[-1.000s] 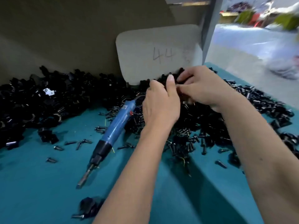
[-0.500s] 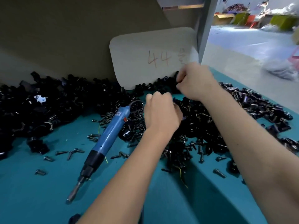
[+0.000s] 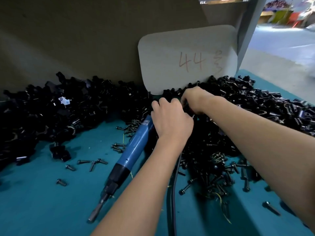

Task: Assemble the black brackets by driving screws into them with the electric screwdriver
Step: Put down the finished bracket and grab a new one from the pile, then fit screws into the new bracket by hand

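Note:
Black brackets lie in long heaps on the left [image 3: 51,116] and on the right [image 3: 255,103] of the teal table [image 3: 42,210]. A blue electric screwdriver [image 3: 134,147] lies slanted on the table, bit toward me, with no hand holding it. My left hand [image 3: 170,121] hovers over its rear end, fingers curled down round a dark piece that the hand mostly hides. Just beyond it, my right hand [image 3: 194,99] digs into the bracket heap with its fingertips hidden. A heap of screws [image 3: 216,167] lies under my right forearm.
Loose screws [image 3: 92,163] are scattered left of the screwdriver. Its black cable [image 3: 173,201] runs toward me between my forearms. A white card [image 3: 187,60] marked 44 leans on the cardboard wall [image 3: 68,40] behind the heaps. A grey post [image 3: 247,23] stands at the back right.
My right hand came back down from the far heap and now sits next to my left hand. The left hand has stayed curled. The screwdriver has not moved.

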Tool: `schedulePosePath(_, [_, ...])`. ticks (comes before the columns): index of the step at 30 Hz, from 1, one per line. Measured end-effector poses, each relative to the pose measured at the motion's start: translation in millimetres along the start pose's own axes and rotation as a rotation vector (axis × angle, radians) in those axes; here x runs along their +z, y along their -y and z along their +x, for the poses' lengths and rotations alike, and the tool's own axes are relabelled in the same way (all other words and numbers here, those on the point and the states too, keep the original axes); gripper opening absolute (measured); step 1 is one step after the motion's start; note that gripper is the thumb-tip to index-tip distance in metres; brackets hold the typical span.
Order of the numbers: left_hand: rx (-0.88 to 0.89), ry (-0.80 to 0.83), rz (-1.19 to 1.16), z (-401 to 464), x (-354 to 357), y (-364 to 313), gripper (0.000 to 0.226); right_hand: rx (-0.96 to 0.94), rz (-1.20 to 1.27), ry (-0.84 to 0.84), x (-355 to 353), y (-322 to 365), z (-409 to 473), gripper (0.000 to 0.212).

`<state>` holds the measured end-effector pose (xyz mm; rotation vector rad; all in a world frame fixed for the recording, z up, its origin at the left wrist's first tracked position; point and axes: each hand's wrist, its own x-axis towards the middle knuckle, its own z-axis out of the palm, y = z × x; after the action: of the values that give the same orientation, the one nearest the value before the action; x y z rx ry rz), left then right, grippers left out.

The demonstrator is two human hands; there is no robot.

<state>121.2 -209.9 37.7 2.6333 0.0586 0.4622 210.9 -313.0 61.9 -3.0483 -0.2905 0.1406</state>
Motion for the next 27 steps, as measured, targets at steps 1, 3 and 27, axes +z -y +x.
schedulePosePath(1, [-0.004,0.0,-0.018,0.2,-0.9,0.7,0.024,0.027,0.026,-0.054,-0.1,-1.2,-2.4,0.036])
schedulePosePath(3, [-0.018,-0.013,-0.05,0.8,-3.8,3.7,0.025,0.082,0.09,-0.186,-0.6,-0.8,-7.5,0.038])
schedulePosePath(27, [-0.506,-0.388,-0.17,-64.6,-107.6,216.3,0.04,-0.394,1.119,-0.298,43.3,153.4,-90.7,0.031])
